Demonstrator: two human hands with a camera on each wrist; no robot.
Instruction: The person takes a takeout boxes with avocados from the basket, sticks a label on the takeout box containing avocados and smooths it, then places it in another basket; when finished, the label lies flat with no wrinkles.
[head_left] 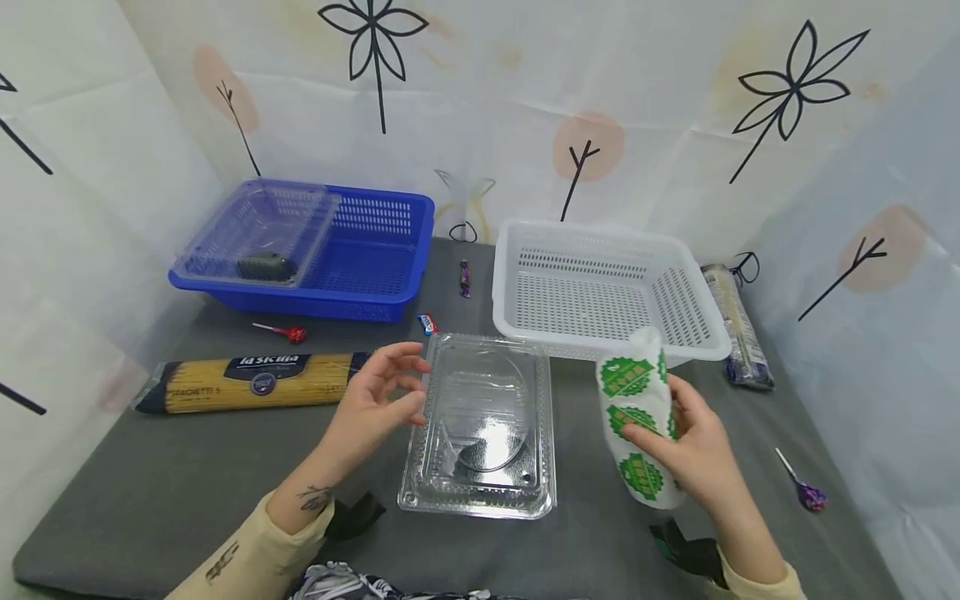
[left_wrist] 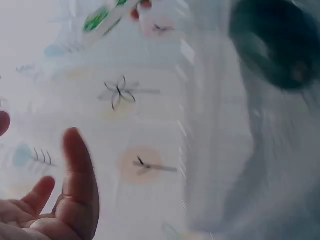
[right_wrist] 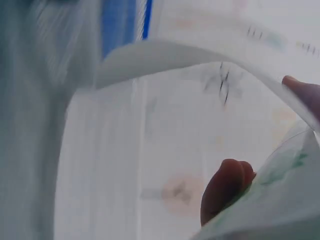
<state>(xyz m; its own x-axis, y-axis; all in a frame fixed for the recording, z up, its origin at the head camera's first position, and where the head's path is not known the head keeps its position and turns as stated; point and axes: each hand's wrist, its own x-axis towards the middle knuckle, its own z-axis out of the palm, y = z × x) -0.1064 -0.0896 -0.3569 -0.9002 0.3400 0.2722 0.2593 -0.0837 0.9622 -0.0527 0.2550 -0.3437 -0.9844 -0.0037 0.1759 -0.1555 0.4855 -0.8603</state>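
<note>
My right hand (head_left: 693, 446) grips a white packet with green badge prints (head_left: 630, 417), held upright over the table right of the middle. Up close in the right wrist view, the white packet (right_wrist: 280, 180) has fingers on either side of it. My left hand (head_left: 382, 387), fingers loosely bent and holding nothing, is beside the left edge of a clear plastic clamshell container (head_left: 487, 417); whether it touches the edge I cannot tell. A blurred dark green rounded shape (left_wrist: 275, 45) shows at the upper right of the left wrist view.
At back left, a blue basket (head_left: 382, 304) carries a clear container (head_left: 285, 204) with a dark green item (head_left: 266, 267). A white basket (head_left: 611, 342) stands behind the packet. Spaghetti (head_left: 262, 383), lollipops (head_left: 295, 334), small wrapped sweets (head_left: 465, 279) and a long packet (head_left: 738, 329) lie around.
</note>
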